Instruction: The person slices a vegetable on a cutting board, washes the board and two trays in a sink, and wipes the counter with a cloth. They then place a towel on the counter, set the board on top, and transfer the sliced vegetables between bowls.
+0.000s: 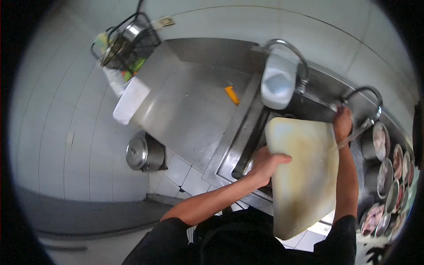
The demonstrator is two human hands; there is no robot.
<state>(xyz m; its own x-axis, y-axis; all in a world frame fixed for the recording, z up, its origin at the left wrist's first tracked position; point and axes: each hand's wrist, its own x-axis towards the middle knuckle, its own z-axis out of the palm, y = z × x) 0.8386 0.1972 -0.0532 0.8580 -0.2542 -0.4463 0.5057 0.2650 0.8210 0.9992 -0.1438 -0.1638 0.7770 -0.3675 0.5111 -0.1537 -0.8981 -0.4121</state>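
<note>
A large, stained white cutting board (304,172) is tilted over the sink (240,165). My left hand (267,165) grips its left edge, with the thumb lying on the top face and the fingers hidden behind. My right hand (343,123) is beyond the board's far right corner, close to the base of the curved tap (369,90). Its fingers look curled, but blur hides what they hold. Water runs from this tap onto the board's right side. A second tap (287,43) arches behind a white plastic jug (279,81) at the sink's back edge.
An orange-handled tool (231,95) lies on the steel counter (190,115). Several metal bowls (379,141) of what looks like raw meat stand at the right. A black wire basket (137,39) hangs at the back left. A lidded pot (145,152) stands below the counter.
</note>
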